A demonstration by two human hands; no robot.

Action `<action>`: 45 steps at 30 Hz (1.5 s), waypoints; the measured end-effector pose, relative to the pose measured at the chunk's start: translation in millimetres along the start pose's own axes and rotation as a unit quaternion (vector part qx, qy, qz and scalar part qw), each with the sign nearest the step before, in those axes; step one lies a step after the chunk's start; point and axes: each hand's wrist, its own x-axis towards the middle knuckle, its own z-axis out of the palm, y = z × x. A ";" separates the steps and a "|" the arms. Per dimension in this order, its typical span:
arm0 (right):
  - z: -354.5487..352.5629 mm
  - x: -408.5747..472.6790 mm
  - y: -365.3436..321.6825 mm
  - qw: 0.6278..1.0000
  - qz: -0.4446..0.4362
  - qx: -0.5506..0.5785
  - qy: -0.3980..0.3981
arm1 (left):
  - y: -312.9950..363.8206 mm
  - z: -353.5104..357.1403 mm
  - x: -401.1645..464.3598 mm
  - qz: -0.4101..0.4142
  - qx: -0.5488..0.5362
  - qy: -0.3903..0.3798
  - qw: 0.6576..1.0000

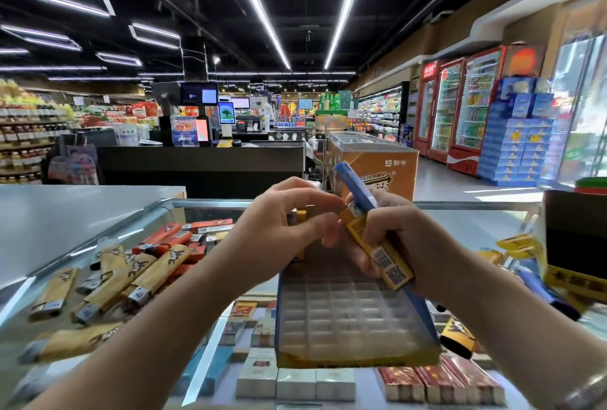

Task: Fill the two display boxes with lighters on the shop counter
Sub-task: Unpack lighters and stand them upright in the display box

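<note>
Display box [348, 311] near counter edge; right hand [404, 239] grips lighters [377, 232].

Yellow lighter [377, 247], blue lighter [354, 188], blue-walled display box [358, 360] with yellow front

Under the glass counter top [476, 217], flat cigarette packs [295, 383] lie in rows at six o'clock. At twelve stands a black checkout desk [200, 160] with screens; at one, an orange chest freezer [381, 163]; at two, red drink fridges [460, 107].
</note>
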 end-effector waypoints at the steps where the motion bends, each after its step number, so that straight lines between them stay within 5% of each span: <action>1: 0.7 -0.5 0.3 1.000 0.006 -0.005 -0.004 | 1.2 0.4 -0.8 -0.002 -0.023 -0.024 0.999; 5: 4.1 -1.7 3.1 0.998 0.038 -0.042 0.004 | 2.2 3.2 -3.8 -0.049 -0.112 -0.097 0.988; 17: -2.3 3.7 4.5 0.997 0.008 0.018 0.069 | 5.3 -22.3 2.7 -0.145 -0.171 0.042 0.974; 21: -6.7 3.3 -1.0 0.994 -0.022 0.019 0.106 | 6.9 -34.9 0.3 -0.179 -0.157 0.013 0.971; 29: -2.3 3.2 2.1 0.997 0.015 -0.005 0.082 | 8.5 -35.4 -2.5 -0.111 -0.083 -0.089 0.986; 33: -2.0 4.8 2.2 0.993 0.011 -0.003 0.114 | 1.8 -31.1 0.4 -0.076 -0.027 -0.014 0.997; 36: -4.9 5.3 3.2 0.981 -0.035 -0.095 0.167 | -4.8 -31.9 0.1 -0.025 0.096 0.063 0.993; 40: -7.6 3.6 7.1 0.907 -0.147 -0.320 0.231 | -9.7 -30.3 -2.0 0.010 0.159 0.114 0.981; 45: -11.2 4.3 7.7 0.872 -0.187 -0.372 0.258 | -14.5 -24.5 -2.5 0.027 0.222 0.127 0.966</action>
